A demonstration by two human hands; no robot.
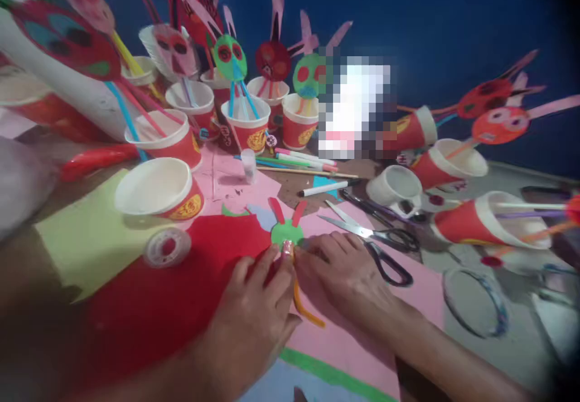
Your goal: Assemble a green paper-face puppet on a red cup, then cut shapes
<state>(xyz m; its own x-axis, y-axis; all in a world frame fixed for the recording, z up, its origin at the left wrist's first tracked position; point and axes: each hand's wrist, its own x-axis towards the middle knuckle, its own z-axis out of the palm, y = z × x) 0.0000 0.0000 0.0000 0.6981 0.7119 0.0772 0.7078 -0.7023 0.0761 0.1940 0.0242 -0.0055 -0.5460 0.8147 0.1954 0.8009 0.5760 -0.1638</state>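
Observation:
A green paper face [287, 233] with two red paper ears lies in front of me on pink paper. My left hand [260, 296] presses its outstretched fingertips onto the lower edge of the face, where a small shiny piece of clear tape [287, 247] shows. My right hand [344, 269] is at the right of the same edge, its thumb and index finger closed together there. Below the face runs a bent orange straw [310, 315], its upper end hidden by my fingers. Black-handled scissors [389, 236] lie open just beyond my right hand.
Red paper [149, 305] carries a clear tape roll [167, 246] on the left. An empty paper cup [154, 187] stands behind it. Several cups hold paper faces on straws, like this green one [229, 57]. Markers [328, 188], a white mug [394, 189] and a bracelet [475, 302] lie around.

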